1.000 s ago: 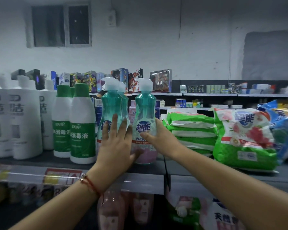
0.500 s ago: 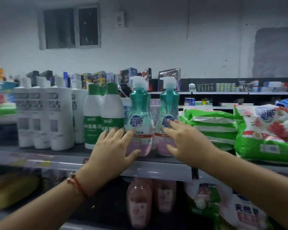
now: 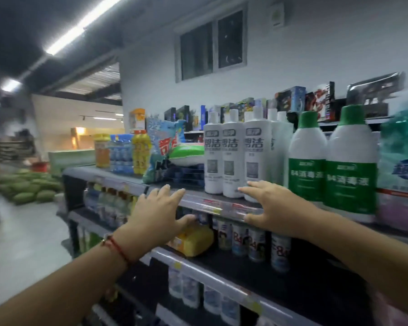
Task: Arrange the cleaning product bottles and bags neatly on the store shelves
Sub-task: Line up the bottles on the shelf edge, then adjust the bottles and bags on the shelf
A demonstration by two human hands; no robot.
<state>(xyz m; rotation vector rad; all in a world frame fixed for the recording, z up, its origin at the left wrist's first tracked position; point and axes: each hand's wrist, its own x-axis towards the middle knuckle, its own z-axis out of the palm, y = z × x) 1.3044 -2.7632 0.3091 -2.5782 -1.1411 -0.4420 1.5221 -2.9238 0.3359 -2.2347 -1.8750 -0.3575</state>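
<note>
— Head view, what are the hands doing?
— Both reach toward the front edge of the top shelf (image 3: 198,201), fingers straight and spread, holding nothing. The left hand (image 3: 159,214) hovers in front of the shelf lip with its thumb low; a red cord bracelet (image 3: 118,249) sits on that wrist. The right hand (image 3: 272,207) has its fingertips at the foot of the white bottles (image 3: 236,158) — whether they actually touch the nearest one cannot be told.
— Where do the cleaning products stand?
— On the top shelf. Three white bottles stand upright in a row at the front, more behind them. Just to their right stand two green-capped bottles (image 3: 330,165) with green labels, side by side, and at the far right edge a blurred teal bottle (image 3: 400,165). To the left of the white bottles a blue detergent bag (image 3: 161,149) leans upright, with a green and white bag (image 3: 189,154) lying beside it on a dark stack.
— And lower down?
— A yellow pack (image 3: 193,241) lies on the shelf below, near small upright bottles (image 3: 252,241).
</note>
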